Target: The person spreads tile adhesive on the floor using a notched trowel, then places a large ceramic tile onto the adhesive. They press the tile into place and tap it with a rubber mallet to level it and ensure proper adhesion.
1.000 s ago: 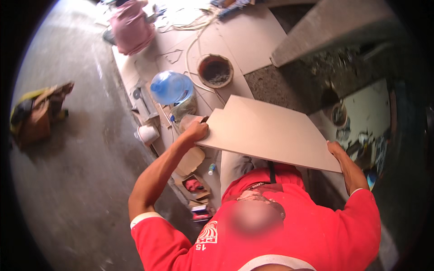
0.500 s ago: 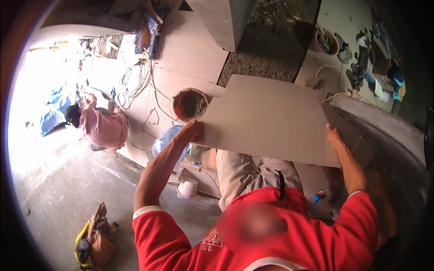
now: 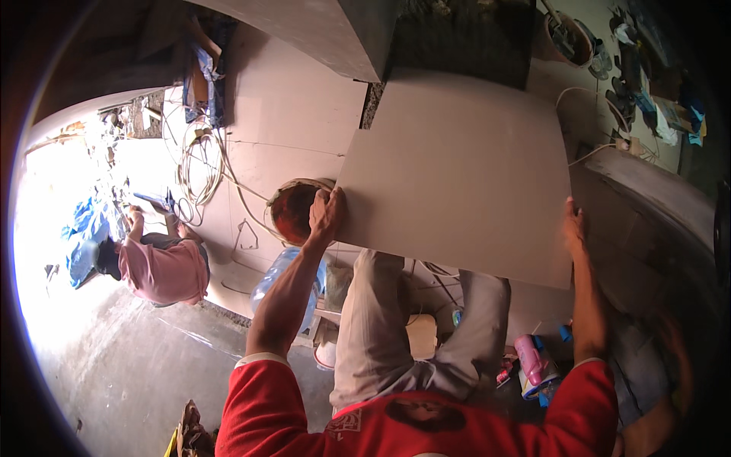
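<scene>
A large pale square tile [image 3: 449,167] is held out in front of me over my legs. My left hand [image 3: 325,213] is closed on its left edge, and my right hand [image 3: 574,225] grips its right edge, slightly blurred. Just beside my left hand a round bucket [image 3: 288,219], reddish inside, stands partly behind that hand. The tile overlaps a dark recessed patch of floor [image 3: 464,42] at the top, with a strip of rough bedding [image 3: 372,103] showing along its left side.
A concrete pillar base [image 3: 343,34] juts in at the top. A co-worker in pink [image 3: 164,270] crouches left near coiled cables [image 3: 199,171]. Another person [image 3: 636,365] is at lower right, near a pink flask [image 3: 529,358]. A water jug [image 3: 278,286] lies below the bucket.
My view has turned, bringing the pink-clad co-worker into sight. The tile has moved forward and up in view, covering more of the rough floor patch; both hands still grip it.
</scene>
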Available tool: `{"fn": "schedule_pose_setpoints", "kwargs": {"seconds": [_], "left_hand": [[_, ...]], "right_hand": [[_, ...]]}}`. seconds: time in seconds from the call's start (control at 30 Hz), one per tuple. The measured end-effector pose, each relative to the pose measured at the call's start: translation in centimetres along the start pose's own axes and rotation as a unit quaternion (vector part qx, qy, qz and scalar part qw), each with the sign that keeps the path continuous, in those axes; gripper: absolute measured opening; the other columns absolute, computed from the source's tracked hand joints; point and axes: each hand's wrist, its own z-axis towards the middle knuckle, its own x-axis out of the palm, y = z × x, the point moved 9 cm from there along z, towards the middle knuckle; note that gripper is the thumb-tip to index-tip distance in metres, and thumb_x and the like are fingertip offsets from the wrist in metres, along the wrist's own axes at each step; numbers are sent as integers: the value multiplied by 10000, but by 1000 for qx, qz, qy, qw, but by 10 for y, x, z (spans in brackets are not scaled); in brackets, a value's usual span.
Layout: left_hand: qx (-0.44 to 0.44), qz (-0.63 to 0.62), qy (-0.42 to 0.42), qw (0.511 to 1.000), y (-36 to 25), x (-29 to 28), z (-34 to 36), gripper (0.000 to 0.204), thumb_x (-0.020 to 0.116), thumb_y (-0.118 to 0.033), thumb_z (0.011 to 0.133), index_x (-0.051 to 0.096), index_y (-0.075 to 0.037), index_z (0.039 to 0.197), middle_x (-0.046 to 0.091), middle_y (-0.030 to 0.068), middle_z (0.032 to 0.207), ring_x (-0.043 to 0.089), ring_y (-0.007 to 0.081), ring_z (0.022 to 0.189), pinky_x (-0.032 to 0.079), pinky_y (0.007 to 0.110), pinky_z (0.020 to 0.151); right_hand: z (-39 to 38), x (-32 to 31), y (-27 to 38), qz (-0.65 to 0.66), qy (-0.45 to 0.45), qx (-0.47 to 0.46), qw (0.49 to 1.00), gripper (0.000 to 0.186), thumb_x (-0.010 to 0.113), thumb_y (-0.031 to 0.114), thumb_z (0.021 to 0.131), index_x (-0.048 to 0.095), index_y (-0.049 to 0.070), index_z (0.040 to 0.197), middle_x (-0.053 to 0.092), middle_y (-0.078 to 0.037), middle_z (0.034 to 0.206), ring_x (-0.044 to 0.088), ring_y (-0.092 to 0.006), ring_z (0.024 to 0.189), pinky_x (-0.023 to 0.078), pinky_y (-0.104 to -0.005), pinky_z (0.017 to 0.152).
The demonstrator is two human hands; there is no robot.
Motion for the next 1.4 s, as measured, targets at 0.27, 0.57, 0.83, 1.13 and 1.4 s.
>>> {"fn": "schedule_pose_setpoints", "kwargs": {"seconds": [0.27, 0.57, 0.83, 1.13, 1.4], "left_hand": [[92, -93, -66, 989, -10, 83, 86, 490, 549, -448, 1038, 594, 40, 1028, 679, 324, 1022, 645, 501, 1014, 487, 513, 890], [138, -153, -89, 974, -9, 153, 141, 433, 546, -388, 1056, 544, 36, 969, 597, 272, 838, 592, 411, 811, 474, 485, 783], [154, -153, -129, 968, 5, 180, 217, 428, 557, -385, 1053, 559, 33, 962, 597, 255, 805, 582, 385, 761, 473, 469, 727], [220, -160, -186, 944, 14, 200, 257, 419, 558, -381, 1046, 593, 34, 996, 635, 282, 830, 626, 421, 795, 488, 490, 741], [223, -189, -199, 935, 9, 204, 282, 417, 542, -374, 1023, 622, 35, 1033, 667, 293, 868, 654, 428, 826, 501, 494, 773]], "right_hand": [[124, 38, 26, 25, -75, -63, 995, 1136, 469, 852, 914, 305, -22, 1621, 394, -306, 1611, 426, -467, 1471, 399, -525, 1174], [199, 76, 37, 133, -113, -192, 966, 947, 507, 739, 982, 521, -65, 1482, 577, -300, 1459, 567, -416, 1362, 465, -459, 1099], [261, 142, 50, 180, -146, -202, 952, 845, 554, 667, 1006, 572, -64, 1432, 635, -289, 1388, 624, -401, 1287, 498, -426, 1031], [295, 199, 44, 266, -132, -229, 927, 794, 568, 630, 1023, 602, -83, 1370, 681, -242, 1310, 666, -349, 1174, 509, -414, 983], [317, 216, 49, 241, -154, -235, 929, 784, 570, 629, 1021, 613, -77, 1359, 676, -213, 1315, 664, -330, 1138, 516, -403, 974]]}}
